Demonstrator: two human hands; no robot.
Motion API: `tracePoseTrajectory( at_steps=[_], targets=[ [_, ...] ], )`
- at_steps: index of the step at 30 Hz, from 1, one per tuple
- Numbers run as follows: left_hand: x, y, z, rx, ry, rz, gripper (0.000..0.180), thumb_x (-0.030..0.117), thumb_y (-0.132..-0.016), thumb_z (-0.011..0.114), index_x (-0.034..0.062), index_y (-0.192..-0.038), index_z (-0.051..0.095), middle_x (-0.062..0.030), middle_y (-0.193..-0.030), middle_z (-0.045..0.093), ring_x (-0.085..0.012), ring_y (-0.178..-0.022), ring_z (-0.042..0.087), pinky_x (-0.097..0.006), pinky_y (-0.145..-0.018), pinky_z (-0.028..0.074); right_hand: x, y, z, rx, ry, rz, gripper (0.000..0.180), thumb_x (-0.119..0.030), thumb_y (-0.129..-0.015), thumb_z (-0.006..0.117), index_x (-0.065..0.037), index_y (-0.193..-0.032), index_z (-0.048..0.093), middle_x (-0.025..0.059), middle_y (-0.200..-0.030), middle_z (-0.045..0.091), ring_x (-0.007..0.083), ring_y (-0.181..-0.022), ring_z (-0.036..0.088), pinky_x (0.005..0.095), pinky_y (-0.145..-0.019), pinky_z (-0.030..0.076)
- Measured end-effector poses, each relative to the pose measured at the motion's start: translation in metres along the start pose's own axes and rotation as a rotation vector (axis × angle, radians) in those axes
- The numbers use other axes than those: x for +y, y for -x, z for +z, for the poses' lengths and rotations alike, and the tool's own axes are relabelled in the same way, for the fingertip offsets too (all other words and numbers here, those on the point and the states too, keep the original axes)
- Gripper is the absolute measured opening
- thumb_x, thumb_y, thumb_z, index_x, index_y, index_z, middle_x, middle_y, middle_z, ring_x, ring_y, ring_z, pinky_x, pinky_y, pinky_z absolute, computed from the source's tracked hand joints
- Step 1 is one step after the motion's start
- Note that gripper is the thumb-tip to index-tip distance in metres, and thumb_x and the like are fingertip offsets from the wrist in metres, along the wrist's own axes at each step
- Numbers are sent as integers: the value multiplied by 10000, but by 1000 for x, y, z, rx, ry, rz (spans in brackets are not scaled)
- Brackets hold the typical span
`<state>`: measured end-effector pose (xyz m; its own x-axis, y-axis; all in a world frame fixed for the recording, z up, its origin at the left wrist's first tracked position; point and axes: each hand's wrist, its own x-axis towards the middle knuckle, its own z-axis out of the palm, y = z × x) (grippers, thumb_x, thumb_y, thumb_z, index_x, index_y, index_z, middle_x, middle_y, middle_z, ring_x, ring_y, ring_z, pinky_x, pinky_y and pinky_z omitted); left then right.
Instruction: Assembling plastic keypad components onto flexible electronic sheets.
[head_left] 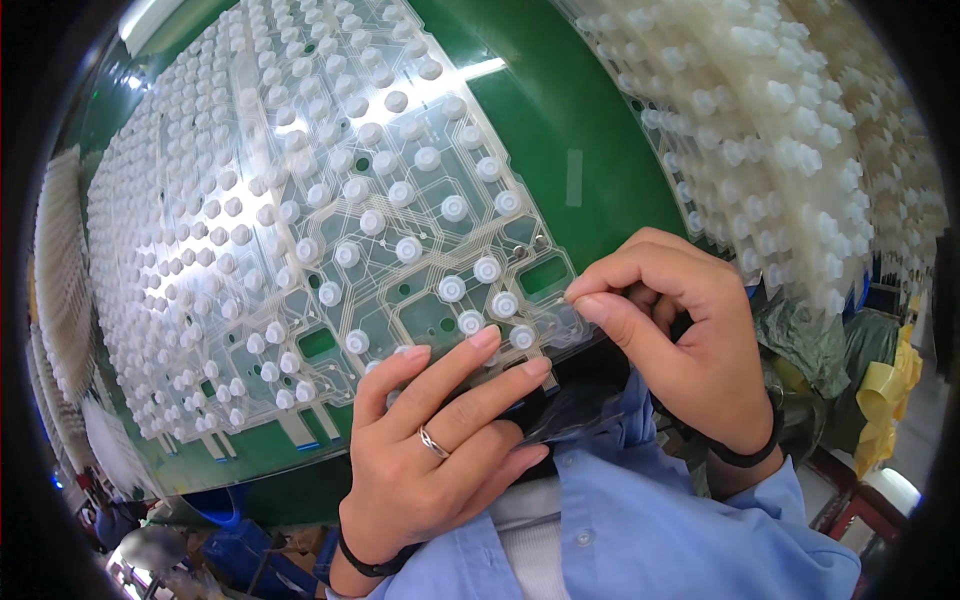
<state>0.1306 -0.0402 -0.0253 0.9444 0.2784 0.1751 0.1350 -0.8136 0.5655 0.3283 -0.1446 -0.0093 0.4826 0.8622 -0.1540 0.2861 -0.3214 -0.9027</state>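
A clear flexible keypad membrane (440,238) with printed circuit traces and rows of white rubber domes lies on the green tabletop (545,120). More such dome-covered sheets lie alongside it to the left. My left hand (430,450), with a ring on one finger, rests with fingers apart on the membrane's near edge, fingertips among the domes. At the membrane's right corner, beside a rectangular cut-out, my right hand (690,330) is closed in a thumb-and-forefinger pinch. Whatever lies between those fingertips is too small to make out.
Tall stacks of dome sheets (740,130) stand at the right, and another stack (65,290) at the far left. A strip of clear tape (574,178) sticks to the tabletop. Grey-green plastic bags (810,345) and yellow material (880,400) hang at the right. Below stands a blue bin (245,545).
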Motion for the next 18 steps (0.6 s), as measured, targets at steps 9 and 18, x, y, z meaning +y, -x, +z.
tracePoseTrajectory(
  at_steps=[9,18],
  targets=[
    [1,-1,1,3,-11,3,232,322,-733,787,165,-687,623,0,-1155,712,-282,-1218,583,-431,-1064,322,-1,0,1,17,9,7,78,-13,-857,670,1,-919,716,14,-825,617,23,-626,495,171,-517,337],
    [2,-1,1,2,-13,-8,238,324,-732,789,168,-675,618,6,-1153,712,-278,-1219,581,-430,-1062,324,0,1,2,22,29,-12,73,-7,-860,669,5,-918,712,10,-821,610,12,-592,464,169,-497,315]
  ],
)
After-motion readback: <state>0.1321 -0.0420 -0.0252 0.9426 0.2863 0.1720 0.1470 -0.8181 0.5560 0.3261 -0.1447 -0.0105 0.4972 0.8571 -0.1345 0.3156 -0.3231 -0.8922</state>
